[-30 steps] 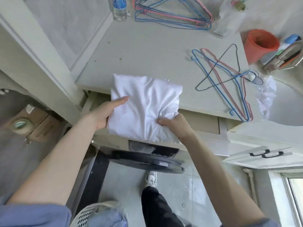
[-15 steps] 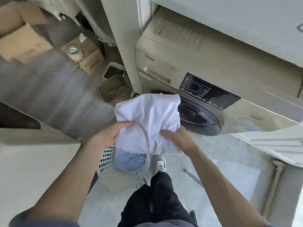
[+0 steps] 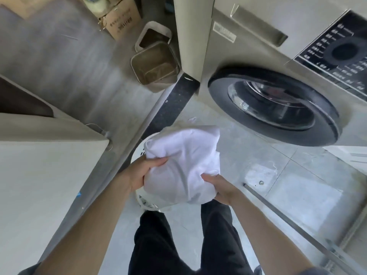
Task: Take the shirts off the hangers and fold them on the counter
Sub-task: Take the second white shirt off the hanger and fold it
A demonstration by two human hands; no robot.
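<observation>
A folded white shirt (image 3: 184, 161) is held low over the floor, right above a white perforated laundry basket (image 3: 144, 201) that it mostly hides. My left hand (image 3: 141, 172) grips the shirt's left edge, thumb on top. My right hand (image 3: 220, 190) grips its lower right corner with curled fingers. The counter and the hangers are out of view.
A front-loading washing machine (image 3: 278, 104) stands at the right, its round door close to the shirt. A beige bin (image 3: 155, 68) and a cardboard box (image 3: 121, 18) sit on the floor at the back. A pale cabinet (image 3: 39, 175) fills the left. My dark-trousered legs (image 3: 178, 245) are below.
The view swung from the counter down to the floor. Both hands carried the folded white shirt off the counter edge and lowered it over the laundry basket.
</observation>
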